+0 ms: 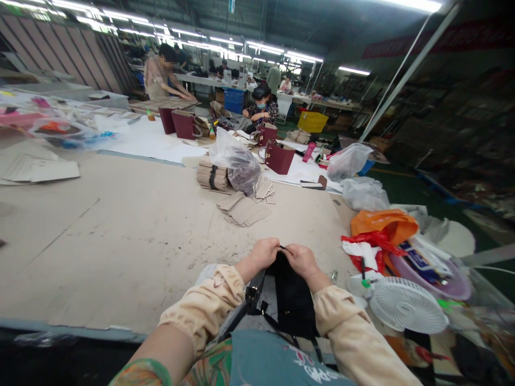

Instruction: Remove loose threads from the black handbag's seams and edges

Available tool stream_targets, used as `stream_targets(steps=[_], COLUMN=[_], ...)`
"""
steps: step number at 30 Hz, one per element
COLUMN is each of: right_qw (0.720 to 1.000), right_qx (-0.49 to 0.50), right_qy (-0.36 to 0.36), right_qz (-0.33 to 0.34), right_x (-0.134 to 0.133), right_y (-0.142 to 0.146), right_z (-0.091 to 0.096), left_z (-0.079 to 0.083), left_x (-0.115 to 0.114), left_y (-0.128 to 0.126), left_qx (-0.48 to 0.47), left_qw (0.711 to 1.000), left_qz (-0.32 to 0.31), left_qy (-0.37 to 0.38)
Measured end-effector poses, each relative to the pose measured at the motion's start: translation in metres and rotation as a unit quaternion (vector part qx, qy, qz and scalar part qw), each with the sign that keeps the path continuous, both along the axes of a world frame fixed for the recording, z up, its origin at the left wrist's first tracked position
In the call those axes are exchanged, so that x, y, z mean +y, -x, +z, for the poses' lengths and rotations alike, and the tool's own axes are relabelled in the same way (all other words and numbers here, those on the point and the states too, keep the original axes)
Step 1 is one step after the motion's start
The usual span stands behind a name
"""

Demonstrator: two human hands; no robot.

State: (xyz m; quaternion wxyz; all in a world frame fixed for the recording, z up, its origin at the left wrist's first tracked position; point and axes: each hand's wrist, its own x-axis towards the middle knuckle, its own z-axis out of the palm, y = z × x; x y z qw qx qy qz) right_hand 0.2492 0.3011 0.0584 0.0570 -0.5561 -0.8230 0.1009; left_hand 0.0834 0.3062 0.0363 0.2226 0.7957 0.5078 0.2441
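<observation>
My left hand and my right hand are close together over the near part of the table. Both are closed in a pinch on the upper edge of a black bag, or a black bag part. Its dark panel hangs down between my forearms toward my apron. Dark straps and a metal buckle show left of the panel, below my left wrist. The lower end of the black piece is partly hidden by my apron and right sleeve.
Cut card pieces lie ahead on the table, beside a clear plastic bag. Maroon handbags stand farther back. At right are a white fan, a purple basin and an orange bag. A co-worker sits across.
</observation>
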Motion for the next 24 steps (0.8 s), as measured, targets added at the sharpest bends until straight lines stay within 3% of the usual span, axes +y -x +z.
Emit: stream_targets(steps=[7, 14, 18, 24], right_qw=[0.997, 0.979, 0.979, 0.98], right_qx=[0.055, 0.065, 0.067, 0.025], right_qy=[0.058, 0.161, 0.168, 0.172], right_qz=[-0.004, -0.105, -0.097, -0.097], right_x=[-0.003, -0.054, -0.078, -0.081], right_y=[-0.017, -0.037, -0.038, -0.04], right_z=[-0.003, 0.009, 0.01, 0.013], left_z=[0.001, 0.002, 0.004, 0.014], left_x=[0.002, 0.001, 0.0, -0.017], left_y=[-0.001, -0.001, -0.003, 0.009], left_qx=[-0.007, -0.009, -0.007, 0.022], left_qw=[1.0, 1.0, 1.0, 1.0], left_qz=[0.014, 0.017, 0.017, 0.014], left_qy=[0.0, -0.002, -0.007, -0.014])
